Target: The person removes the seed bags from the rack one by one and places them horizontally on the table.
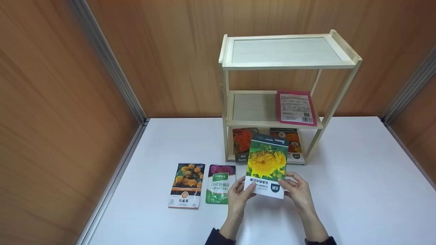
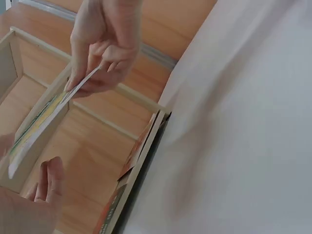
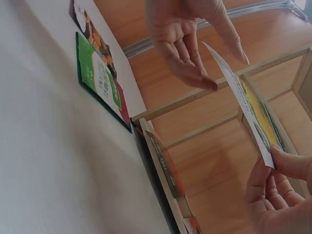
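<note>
**Sunflower packet held up before the rack**

A white tabletop carries a pale wooden three-tier rack. Its middle shelf bears one pink-edged packet; two orange-flower packets on the bottom tier are partly hidden. Two more packets, one with marigolds and one green, lie flat at left. The left hand and right hand each pinch the lower corners of the glossy yellow-sunflower seed packet, raised upright, print upside down.
</note>
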Motion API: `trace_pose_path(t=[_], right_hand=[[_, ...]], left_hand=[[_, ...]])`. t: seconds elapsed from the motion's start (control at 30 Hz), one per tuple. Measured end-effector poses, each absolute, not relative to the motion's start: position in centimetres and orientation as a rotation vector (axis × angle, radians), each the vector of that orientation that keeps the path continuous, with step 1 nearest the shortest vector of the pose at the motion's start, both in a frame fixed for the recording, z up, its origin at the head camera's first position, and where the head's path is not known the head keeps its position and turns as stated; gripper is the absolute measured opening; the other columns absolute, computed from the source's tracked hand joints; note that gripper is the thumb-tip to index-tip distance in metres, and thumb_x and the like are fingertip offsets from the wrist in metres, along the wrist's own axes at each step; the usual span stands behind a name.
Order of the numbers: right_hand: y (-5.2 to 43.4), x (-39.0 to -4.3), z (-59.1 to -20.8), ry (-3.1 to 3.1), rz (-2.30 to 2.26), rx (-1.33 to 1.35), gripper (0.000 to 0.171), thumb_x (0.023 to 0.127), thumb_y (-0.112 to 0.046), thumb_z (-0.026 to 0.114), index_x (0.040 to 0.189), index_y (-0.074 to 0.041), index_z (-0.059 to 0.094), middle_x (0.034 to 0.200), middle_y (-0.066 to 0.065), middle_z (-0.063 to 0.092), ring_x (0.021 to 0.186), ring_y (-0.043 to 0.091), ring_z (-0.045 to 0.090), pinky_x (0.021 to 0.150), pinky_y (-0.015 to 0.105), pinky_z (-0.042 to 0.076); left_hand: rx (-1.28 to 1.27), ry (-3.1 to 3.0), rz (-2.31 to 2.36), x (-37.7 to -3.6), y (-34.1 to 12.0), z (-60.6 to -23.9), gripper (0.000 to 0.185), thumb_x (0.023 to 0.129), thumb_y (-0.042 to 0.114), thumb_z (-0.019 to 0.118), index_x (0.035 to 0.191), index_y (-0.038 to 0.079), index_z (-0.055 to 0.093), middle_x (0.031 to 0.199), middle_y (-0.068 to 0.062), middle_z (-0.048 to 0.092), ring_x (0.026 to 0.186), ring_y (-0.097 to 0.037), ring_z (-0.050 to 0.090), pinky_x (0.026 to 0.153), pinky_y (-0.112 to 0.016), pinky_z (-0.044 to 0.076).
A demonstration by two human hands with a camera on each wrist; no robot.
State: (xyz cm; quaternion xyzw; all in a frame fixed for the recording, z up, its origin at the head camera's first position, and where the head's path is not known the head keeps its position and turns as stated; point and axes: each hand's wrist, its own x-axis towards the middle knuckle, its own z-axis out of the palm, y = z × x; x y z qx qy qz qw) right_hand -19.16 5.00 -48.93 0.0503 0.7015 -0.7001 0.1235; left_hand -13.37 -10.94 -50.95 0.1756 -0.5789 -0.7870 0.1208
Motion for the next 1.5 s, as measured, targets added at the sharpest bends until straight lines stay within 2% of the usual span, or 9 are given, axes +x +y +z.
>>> trace_pose_path(t=[0.23,0.57,0.83,1.13,1.3,1.5], right_hand=[[3.7,-18.8,-49.3,2.015,-2.122,0.202,0.033,0.079,-0.015,0.067,0.106,-0.002,0.052,0.088,0.009,0.066,0.075,0.019,0.062,0.063,0.029,0.050],[3.1,-18.2,-50.1,1.994,-2.127,0.219,0.034,0.080,-0.017,0.066,0.106,-0.001,0.051,0.090,0.010,0.066,0.075,0.019,0.062,0.063,0.029,0.050],[4.4,-18.8,-49.4,1.987,-2.029,0.087,0.036,0.083,-0.016,0.062,0.112,0.001,0.050,0.094,0.013,0.065,0.077,0.022,0.061,0.063,0.028,0.050],[7.9,-20.5,-48.2,1.953,-1.990,0.024,0.046,0.085,-0.021,0.060,0.118,0.007,0.045,0.089,0.011,0.065,0.076,0.019,0.062,0.068,0.029,0.051],[9.6,-21.0,-47.7,1.999,-1.931,-0.006,0.047,0.084,-0.022,0.061,0.116,0.009,0.047,0.089,0.011,0.065,0.073,0.018,0.062,0.066,0.028,0.052],[10.9,-21.2,-47.5,1.978,-1.784,-0.189,0.048,0.083,-0.020,0.062,0.117,0.012,0.048,0.090,0.012,0.066,0.074,0.021,0.063,0.066,0.031,0.052]], left_hand=[[0.578,-1.424,-2.378,-13.4,-8.2,-51.5,0.046,0.075,0.015,0.070,0.112,-0.006,0.052,0.096,-0.012,0.062,0.091,-0.023,0.060,0.076,-0.032,0.049],[0.631,-1.373,-2.294,-13.2,-7.7,-51.5,0.035,0.078,0.004,0.065,0.109,-0.007,0.053,0.094,-0.014,0.063,0.087,-0.023,0.062,0.072,-0.031,0.051],[0.468,-1.522,-2.318,-12.6,-9.8,-51.1,0.033,0.077,0.002,0.065,0.107,-0.009,0.055,0.093,-0.017,0.063,0.082,-0.026,0.063,0.068,-0.034,0.052],[0.366,-1.821,-2.463,-11.6,-13.5,-50.6,0.039,0.077,0.003,0.064,0.113,-0.007,0.052,0.098,-0.017,0.063,0.086,-0.025,0.063,0.071,-0.033,0.051],[0.301,-1.942,-2.519,-11.0,-15.3,-50.5,0.038,0.077,0.001,0.063,0.113,-0.007,0.053,0.099,-0.018,0.063,0.087,-0.026,0.062,0.071,-0.034,0.051],[0.212,-2.028,-2.579,-10.7,-16.8,-50.5,0.033,0.078,-0.001,0.062,0.109,-0.009,0.055,0.097,-0.020,0.063,0.086,-0.028,0.062,0.070,-0.035,0.051]])
